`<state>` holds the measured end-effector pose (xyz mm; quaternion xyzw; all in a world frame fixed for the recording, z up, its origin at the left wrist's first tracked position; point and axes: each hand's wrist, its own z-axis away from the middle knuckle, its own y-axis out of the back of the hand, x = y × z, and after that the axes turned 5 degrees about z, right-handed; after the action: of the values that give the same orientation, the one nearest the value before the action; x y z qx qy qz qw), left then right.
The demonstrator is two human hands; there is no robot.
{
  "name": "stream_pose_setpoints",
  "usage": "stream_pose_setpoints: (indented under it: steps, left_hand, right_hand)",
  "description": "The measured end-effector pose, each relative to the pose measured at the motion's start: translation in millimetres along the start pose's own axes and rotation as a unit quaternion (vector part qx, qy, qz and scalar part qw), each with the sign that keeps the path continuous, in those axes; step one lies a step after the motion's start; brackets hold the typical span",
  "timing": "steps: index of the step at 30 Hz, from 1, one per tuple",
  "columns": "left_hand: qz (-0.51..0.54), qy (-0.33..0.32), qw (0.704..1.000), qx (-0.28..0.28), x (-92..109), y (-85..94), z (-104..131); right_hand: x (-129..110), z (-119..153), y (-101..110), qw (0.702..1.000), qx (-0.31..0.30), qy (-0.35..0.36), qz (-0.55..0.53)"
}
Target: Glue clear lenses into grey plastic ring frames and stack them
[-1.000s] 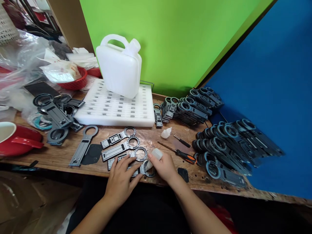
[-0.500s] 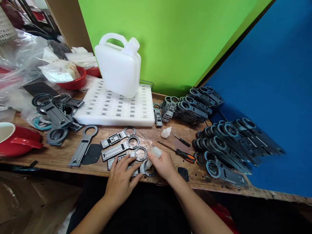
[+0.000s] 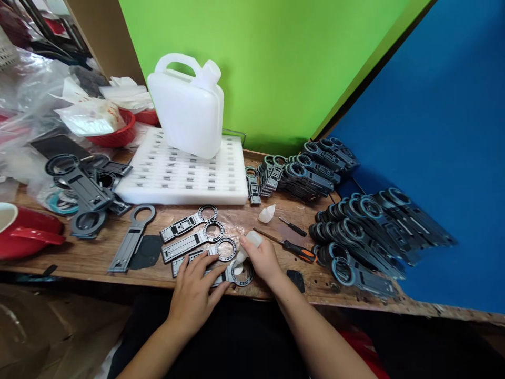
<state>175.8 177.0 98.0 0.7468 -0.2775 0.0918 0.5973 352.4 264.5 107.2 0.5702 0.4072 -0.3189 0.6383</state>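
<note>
My right hand (image 3: 265, 260) is closed around a small white squeeze bottle (image 3: 253, 240), its nozzle tipped down at the ring of the nearest grey plastic part (image 3: 243, 276). My left hand (image 3: 196, 295) lies with spread fingers over this part's flat body and the one above it, pressing on them. Part of both bodies is hidden under my fingers. Beyond lie two more flat grey ring-ended parts, a middle one (image 3: 183, 247) and an upper one (image 3: 179, 227).
A white jug (image 3: 185, 110) stands on a slotted white foam block (image 3: 189, 197). Stacks of ring-ended parts (image 3: 357, 231) fill the right side. An orange-black screwdriver (image 3: 298, 251), a smaller screwdriver (image 3: 292, 226) and a white cap (image 3: 267, 213) lie nearby. A red mug (image 3: 35, 231) stands left.
The right hand and bottle have shifted slightly, with the nozzle now nearer the ring's upper left side. The left hand stays on the parts. The whole view has moved a little.
</note>
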Motion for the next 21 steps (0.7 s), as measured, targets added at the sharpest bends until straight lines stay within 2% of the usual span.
stream_pose_setpoints:
  steps: [13, 21]
  left_hand:
    - [-0.012, -0.003, 1.0, 0.0, -2, -2.2, 0]
    - [-0.022, -0.011, 1.0, 0.002, -6, -5.4, 2]
  right_hand:
    - [11, -4, 10, 0.997, 0.07, -0.017, -0.005]
    - [13, 8, 20, 0.994, 0.109, -0.007, 0.012]
